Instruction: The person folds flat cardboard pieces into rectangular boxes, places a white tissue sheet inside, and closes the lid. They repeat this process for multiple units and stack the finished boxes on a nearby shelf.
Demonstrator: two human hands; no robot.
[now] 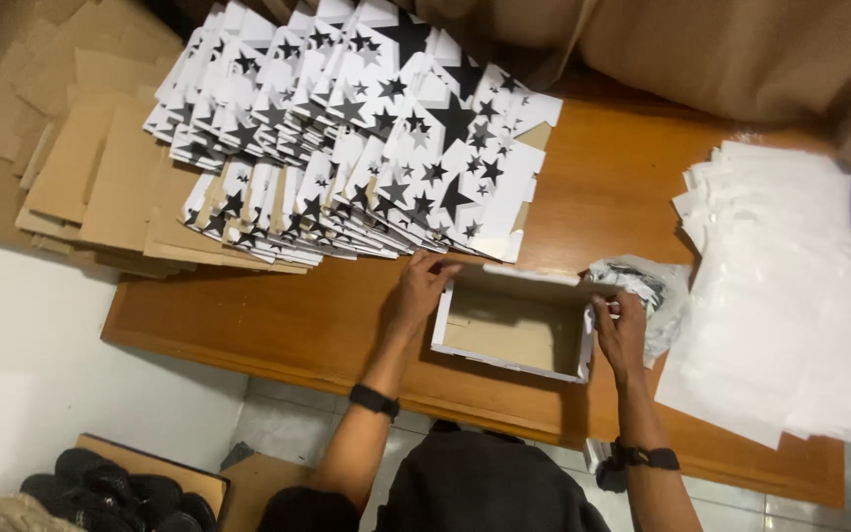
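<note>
A small open cardboard box [512,333], white outside and brown inside, sits on the wooden table [278,320] near its front edge. My left hand [422,286] grips the box's far left corner. My right hand [621,333] holds the box's right wall, fingers curled over the rim. The far flap of the box stands folded along its back edge. Right beside my right hand lies a clear plastic bag [647,291] with something dark in it.
Fanned rows of flat white box blanks with black stars [347,138] cover the table's far left. A stack of white sheets [790,296] lies at the right. Plain brown cardboard sheets [100,167] are piled at the left. Dark shoes [110,493] lie on the floor.
</note>
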